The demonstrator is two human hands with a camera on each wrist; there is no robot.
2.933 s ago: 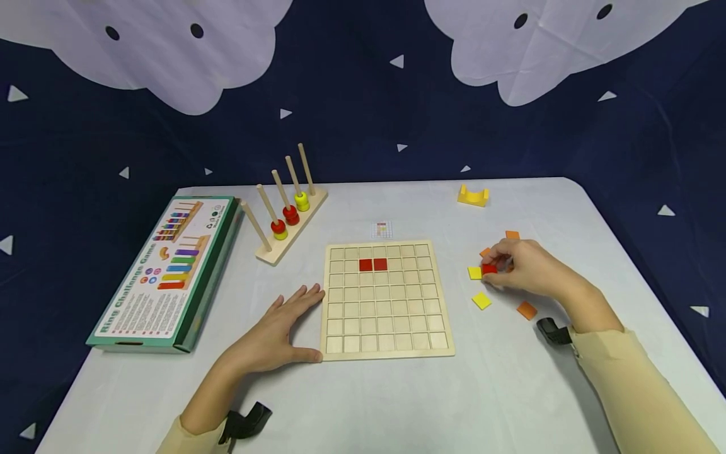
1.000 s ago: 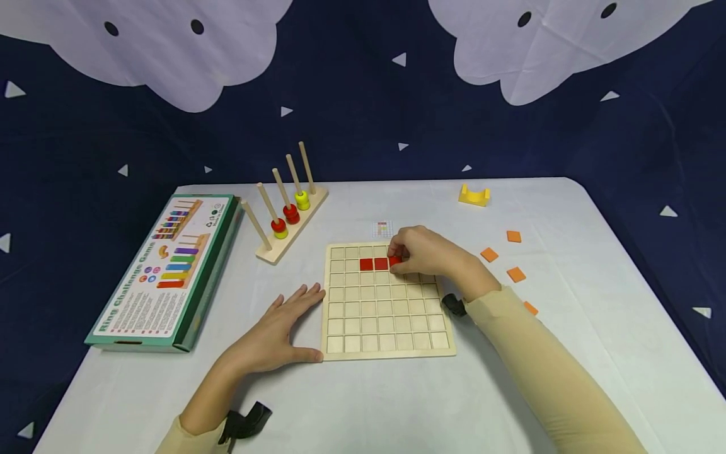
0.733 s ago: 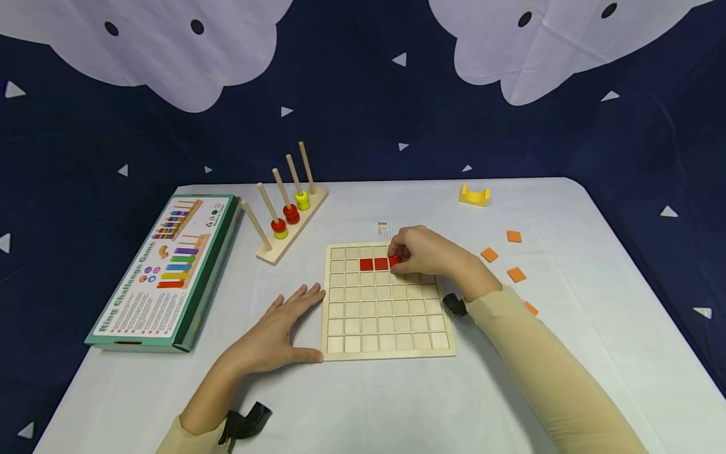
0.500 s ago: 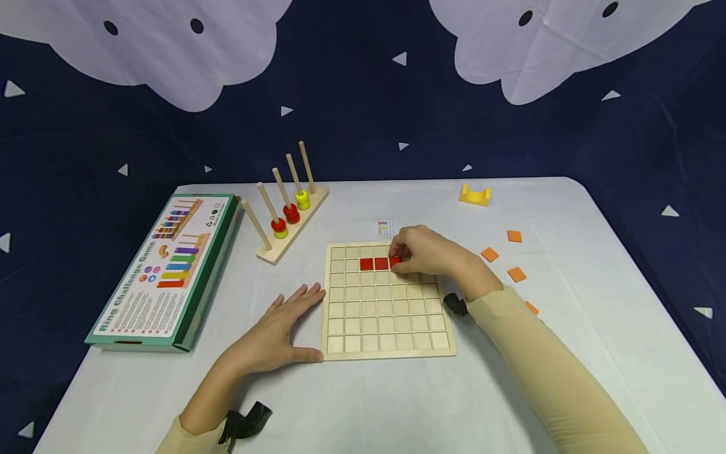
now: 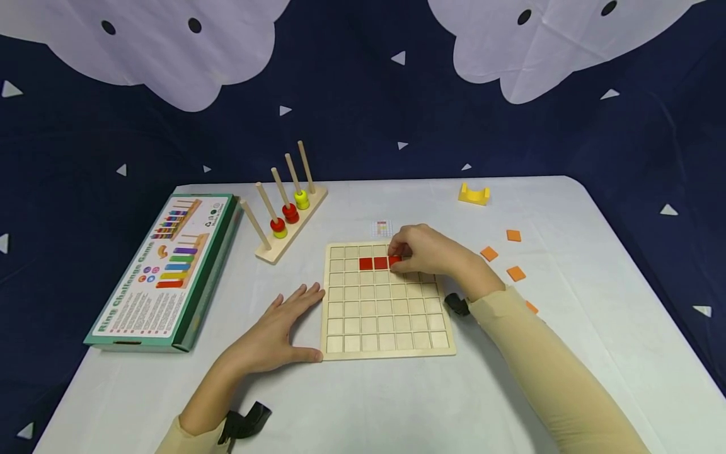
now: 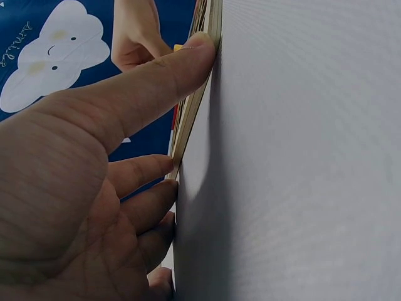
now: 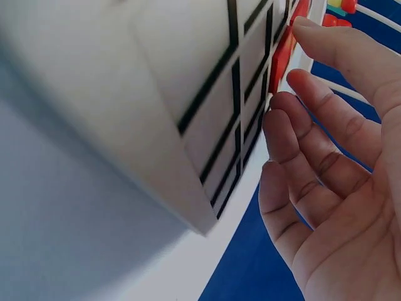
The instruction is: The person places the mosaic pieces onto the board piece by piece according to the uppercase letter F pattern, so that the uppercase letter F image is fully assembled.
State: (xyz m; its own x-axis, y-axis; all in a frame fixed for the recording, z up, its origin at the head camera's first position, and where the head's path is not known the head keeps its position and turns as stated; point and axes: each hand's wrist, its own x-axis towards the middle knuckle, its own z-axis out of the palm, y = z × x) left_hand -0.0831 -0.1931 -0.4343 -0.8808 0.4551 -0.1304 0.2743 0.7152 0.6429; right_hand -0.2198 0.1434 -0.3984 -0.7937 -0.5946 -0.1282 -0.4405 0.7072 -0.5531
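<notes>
A square wooden grid board [image 5: 386, 308] lies on the white table, with two red tiles [image 5: 372, 263] side by side in its second row from the back. My right hand [image 5: 431, 252] pinches a third red tile [image 5: 394, 260] between thumb and fingers, just right of those two. In the right wrist view this red tile [image 7: 282, 59] stands at the thumb and index fingertips, and the other fingers are bent loosely over the board. Fingers spread, my left hand [image 5: 272, 334] rests against the board's left edge; thumb and fingertips touch that edge in the left wrist view.
Behind the board lies a small pattern card [image 5: 382, 228]. A peg stand [image 5: 292, 224] with red and yellow rings and a green-edged game box [image 5: 164, 271] are on the left. Several orange tiles [image 5: 516, 273] lie right, a yellow curved block [image 5: 474, 194] behind.
My right hand has come left from the loose tiles to the board, bringing a red tile beside the other two. Over the last second it stays nearly still. The left hand keeps its place.
</notes>
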